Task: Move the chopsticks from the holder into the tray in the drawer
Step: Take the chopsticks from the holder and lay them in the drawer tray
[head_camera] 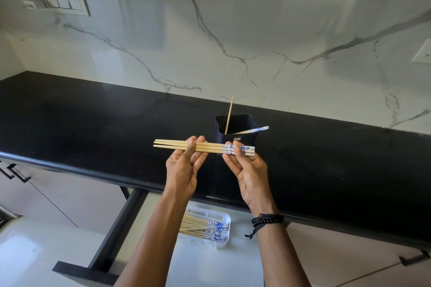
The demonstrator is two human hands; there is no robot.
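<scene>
Your left hand (184, 165) and right hand (247, 170) pinch a chopstick bundle (205, 147) over the desk (93, 123); loosen either grip and sticks could roll, missing the tray (224, 237).

Black glossy countertop (93, 112) runs along a marble-patterned wall (186, 42). One black square holder (233, 138) stands upright on it, set back from the front edge. Below that edge is an open drawer (210, 268); a white tray (224, 219) sits on its pale floor.
</scene>
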